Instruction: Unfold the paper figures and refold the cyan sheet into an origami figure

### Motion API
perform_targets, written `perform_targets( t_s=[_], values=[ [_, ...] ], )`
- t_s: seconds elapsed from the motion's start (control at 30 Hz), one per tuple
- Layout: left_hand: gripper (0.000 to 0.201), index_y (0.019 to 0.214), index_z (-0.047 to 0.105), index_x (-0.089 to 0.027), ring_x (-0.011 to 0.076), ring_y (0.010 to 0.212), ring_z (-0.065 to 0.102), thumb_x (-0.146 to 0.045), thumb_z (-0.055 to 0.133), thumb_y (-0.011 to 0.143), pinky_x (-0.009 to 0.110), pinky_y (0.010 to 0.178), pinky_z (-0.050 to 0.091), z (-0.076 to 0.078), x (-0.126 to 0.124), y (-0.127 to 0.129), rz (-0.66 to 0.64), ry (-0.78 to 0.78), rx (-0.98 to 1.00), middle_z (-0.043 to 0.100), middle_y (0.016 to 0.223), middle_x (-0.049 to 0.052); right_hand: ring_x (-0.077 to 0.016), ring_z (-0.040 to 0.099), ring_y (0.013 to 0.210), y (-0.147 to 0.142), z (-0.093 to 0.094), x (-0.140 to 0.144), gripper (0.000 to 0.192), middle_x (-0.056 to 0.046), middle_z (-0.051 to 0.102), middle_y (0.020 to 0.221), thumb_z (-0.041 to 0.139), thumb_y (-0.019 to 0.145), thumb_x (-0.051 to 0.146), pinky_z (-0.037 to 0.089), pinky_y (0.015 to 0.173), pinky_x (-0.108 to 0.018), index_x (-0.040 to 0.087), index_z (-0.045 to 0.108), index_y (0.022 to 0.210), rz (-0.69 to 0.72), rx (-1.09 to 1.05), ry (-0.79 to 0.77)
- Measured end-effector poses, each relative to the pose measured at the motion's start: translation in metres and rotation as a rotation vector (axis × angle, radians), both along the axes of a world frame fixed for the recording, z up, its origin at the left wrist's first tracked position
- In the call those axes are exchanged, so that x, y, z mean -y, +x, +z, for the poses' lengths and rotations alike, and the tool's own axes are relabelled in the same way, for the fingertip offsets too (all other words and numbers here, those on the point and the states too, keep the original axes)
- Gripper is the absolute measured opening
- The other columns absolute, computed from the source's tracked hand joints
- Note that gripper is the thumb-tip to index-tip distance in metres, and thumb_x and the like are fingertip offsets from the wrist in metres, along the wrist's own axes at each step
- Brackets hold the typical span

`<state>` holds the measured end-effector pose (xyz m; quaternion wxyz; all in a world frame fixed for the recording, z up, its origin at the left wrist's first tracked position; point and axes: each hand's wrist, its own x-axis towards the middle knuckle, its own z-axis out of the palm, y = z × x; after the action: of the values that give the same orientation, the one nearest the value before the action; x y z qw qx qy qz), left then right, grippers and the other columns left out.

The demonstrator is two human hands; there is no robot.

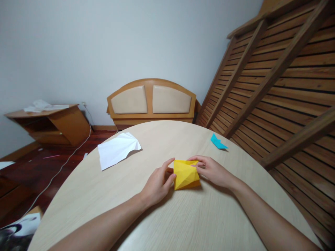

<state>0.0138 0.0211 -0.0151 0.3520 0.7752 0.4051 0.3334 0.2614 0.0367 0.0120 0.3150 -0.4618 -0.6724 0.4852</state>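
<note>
Folded yellow paper [185, 174] lying on a round, pale wooden table [183, 223], just right of the view's centre. Left hand [158, 184], at the paper's 9 o'clock, pinches its left edge between thumb and forefinger. Right hand [213, 170], at the paper's 3 o'clock, presses fingertips [196, 164] onto the upper right corner, grasping that edge. The 2 hands flank the paper, both touching it. White creased sheet [117, 149] at 10 o'clock from the yellow paper, well apart. Small blue folded paper [217, 142] at 1 o'clock, near the table's far rim. Wooden headboard [151, 101] stands beyond the table at 12 o'clock.
</note>
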Motion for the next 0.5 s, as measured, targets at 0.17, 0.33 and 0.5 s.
perform_targets(
  t_s=[0.17,0.33,0.5],
  values=[
    [0.058,0.151,0.035,-0.024,0.0202,0.097,0.067,-0.023,0.052,0.095,0.035,0.090,0.048,0.002,-0.003,0.000,-0.005,-0.035,0.084,0.071,0.110,0.008,-0.0239,0.070,0.099,-0.003,0.001,0.002,0.036,-0.009,0.074,0.106,0.064,0.088,0.034,0.053,0.086,-0.037,0.019,0.064,0.121,0.038,-0.032,0.012],
    [0.056,0.144,0.038,-0.017,0.0191,0.094,0.066,-0.023,0.056,0.091,0.034,0.088,0.049,-0.001,-0.007,0.001,-0.011,-0.099,0.229,0.069,0.098,0.007,-0.0222,0.069,0.101,-0.005,0.012,0.008,0.039,-0.009,0.073,0.108,0.060,0.092,0.034,0.052,0.089,-0.037,0.019,0.058,0.128,0.074,-0.016,0.040],
    [0.037,0.119,0.058,-0.013,0.0193,0.085,0.066,-0.032,0.061,0.088,0.033,0.079,0.051,-0.004,-0.011,0.004,0.030,-0.227,0.354,0.069,0.093,0.009,-0.0201,0.070,0.090,-0.008,0.014,0.011,0.052,-0.005,0.073,0.093,0.057,0.094,0.032,0.054,0.083,-0.035,0.021,0.042,0.143,0.061,-0.002,0.048]
  ],
)
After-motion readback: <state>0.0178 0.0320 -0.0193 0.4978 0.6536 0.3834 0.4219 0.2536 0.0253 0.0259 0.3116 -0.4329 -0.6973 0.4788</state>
